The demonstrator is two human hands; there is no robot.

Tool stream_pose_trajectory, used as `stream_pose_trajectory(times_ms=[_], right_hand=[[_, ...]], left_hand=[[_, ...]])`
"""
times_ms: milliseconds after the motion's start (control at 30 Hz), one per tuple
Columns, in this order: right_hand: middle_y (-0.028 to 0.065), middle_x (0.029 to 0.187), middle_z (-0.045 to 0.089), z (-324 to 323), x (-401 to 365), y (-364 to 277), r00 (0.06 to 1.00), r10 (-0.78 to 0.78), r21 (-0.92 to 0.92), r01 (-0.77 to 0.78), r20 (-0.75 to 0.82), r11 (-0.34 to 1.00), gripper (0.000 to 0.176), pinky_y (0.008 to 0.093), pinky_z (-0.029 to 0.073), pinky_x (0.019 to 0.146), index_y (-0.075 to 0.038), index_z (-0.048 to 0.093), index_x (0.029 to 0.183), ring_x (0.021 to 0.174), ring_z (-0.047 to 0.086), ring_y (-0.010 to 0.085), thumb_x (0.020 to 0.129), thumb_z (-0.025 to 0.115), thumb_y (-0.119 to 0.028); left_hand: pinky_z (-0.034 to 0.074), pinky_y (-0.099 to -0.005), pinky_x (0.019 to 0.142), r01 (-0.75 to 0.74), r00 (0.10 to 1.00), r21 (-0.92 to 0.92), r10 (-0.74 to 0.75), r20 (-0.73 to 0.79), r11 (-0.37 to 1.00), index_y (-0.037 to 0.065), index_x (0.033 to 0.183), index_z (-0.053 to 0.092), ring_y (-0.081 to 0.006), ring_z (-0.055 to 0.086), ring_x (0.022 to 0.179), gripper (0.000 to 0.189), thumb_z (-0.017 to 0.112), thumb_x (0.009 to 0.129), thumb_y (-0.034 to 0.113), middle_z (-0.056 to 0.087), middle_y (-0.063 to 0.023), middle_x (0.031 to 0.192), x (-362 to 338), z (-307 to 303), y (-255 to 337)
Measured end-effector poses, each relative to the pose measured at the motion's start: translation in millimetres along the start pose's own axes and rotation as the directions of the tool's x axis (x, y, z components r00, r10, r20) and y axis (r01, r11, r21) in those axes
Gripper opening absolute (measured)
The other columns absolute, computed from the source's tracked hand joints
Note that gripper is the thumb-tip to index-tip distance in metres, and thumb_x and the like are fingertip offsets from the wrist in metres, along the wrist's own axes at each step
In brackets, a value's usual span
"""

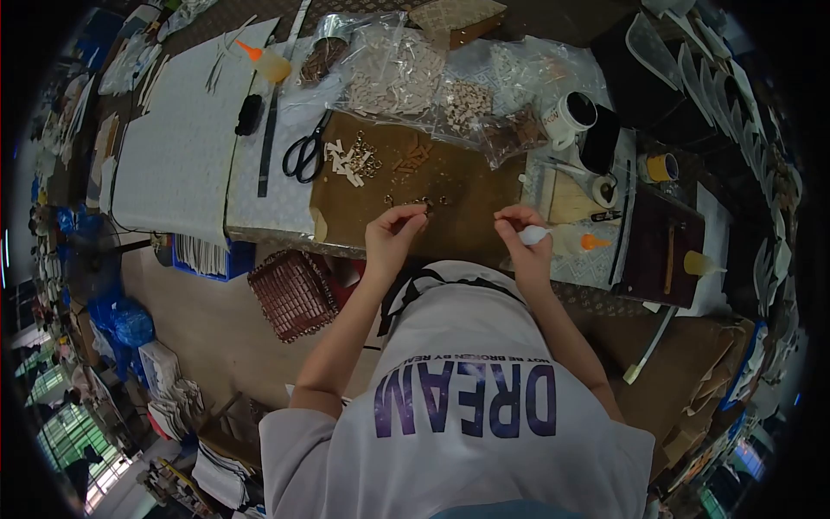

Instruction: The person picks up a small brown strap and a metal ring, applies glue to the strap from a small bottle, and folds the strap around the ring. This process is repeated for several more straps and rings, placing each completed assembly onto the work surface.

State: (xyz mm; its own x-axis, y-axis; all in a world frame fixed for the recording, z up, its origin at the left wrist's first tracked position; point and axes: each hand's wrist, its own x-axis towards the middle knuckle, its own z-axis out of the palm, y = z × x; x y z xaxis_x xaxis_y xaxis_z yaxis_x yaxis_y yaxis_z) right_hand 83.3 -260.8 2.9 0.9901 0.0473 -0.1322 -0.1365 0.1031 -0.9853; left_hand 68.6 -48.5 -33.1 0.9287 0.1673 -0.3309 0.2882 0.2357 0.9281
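My left hand point(398, 235) is closed in a pinch above the brown work mat point(471, 186), its fingertips right beside several small metal rings and clasps point(424, 201). Whatever it pinches is too small to make out. To the right, my right hand point(526, 246) has thumb and forefinger drawn together, with a white rounded plastic piece point(533, 234) against its curled fingers. Beyond the rings lie a pile of white strips with metal rings point(353, 161) and a smaller heap of brown leather strips point(412, 156). Black-handled scissors point(304, 157) rest at the mat's left edge.
Plastic bags of small pieces point(393, 73) line the back. At right stand a white mug point(571, 119), a tape roll point(603, 187) and an orange-tipped glue bottle point(592, 242). Another glue bottle point(272, 67) lies at left, near white sheets point(177, 147). A woven brown bag point(292, 294) hangs below the table edge.
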Motion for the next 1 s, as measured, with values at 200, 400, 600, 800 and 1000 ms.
stream_pose_trajectory(times_ms=[200,400,600,800,1000], right_hand=[[0.0025,0.093,0.059,19,-3,-20,0.988,-0.017,0.016,0.015,0.156,1.000,0.018,0.0229,0.047,0.079,-0.003,0.055,0.098,0.087,0.056,0.0100,0.081,0.061,0.003],[0.0037,0.091,0.059,16,-2,-23,0.989,-0.012,0.009,0.011,0.150,1.000,0.016,0.0229,0.047,0.077,-0.002,0.055,0.094,0.085,0.057,0.0103,0.080,0.062,0.004],[0.0045,0.090,0.060,9,-3,-14,0.980,0.021,0.037,-0.028,0.197,0.999,0.013,0.0229,0.048,0.075,0.000,0.055,0.091,0.082,0.058,0.0102,0.080,0.061,0.005],[0.0049,0.089,0.060,10,-9,-17,0.984,0.060,0.076,-0.073,0.167,0.994,0.011,0.0235,0.048,0.075,0.000,0.054,0.088,0.083,0.058,0.0109,0.080,0.060,0.005],[0.0067,0.090,0.059,16,-14,-22,0.990,-0.128,0.122,0.119,0.065,0.985,0.011,0.0248,0.050,0.076,0.000,0.053,0.085,0.083,0.059,0.0129,0.080,0.060,0.007]], left_hand=[[0.047,-0.0196,0.068,-0.097,0.984,0.066,0.086,0.156,0.993,0.000,0.095,0.064,-0.0070,0.058,0.077,0.016,0.064,0.080,-0.004,0.063,-0.0020,0.085,-27,39,44],[0.047,-0.0189,0.068,-0.122,0.977,0.074,0.106,0.183,0.990,0.000,0.093,0.064,-0.0070,0.058,0.075,0.016,0.065,0.079,-0.005,0.063,-0.0022,0.083,-31,43,51],[0.049,-0.0208,0.066,-0.069,0.956,0.002,0.065,0.286,0.998,-0.001,0.091,0.064,-0.0087,0.060,0.075,0.011,0.061,0.081,-0.005,0.064,-0.0041,0.082,-26,40,48],[0.050,-0.0220,0.069,-0.049,0.953,0.033,0.036,0.300,0.998,-0.004,0.092,0.061,-0.0098,0.060,0.074,0.009,0.058,0.084,-0.004,0.063,-0.0054,0.084,-32,46,55],[0.051,-0.0227,0.071,-0.194,0.971,-0.002,0.192,0.142,0.981,-0.004,0.093,0.061,-0.0110,0.061,0.076,0.010,0.058,0.083,-0.006,0.064,-0.0075,0.085,-46,57,50]])
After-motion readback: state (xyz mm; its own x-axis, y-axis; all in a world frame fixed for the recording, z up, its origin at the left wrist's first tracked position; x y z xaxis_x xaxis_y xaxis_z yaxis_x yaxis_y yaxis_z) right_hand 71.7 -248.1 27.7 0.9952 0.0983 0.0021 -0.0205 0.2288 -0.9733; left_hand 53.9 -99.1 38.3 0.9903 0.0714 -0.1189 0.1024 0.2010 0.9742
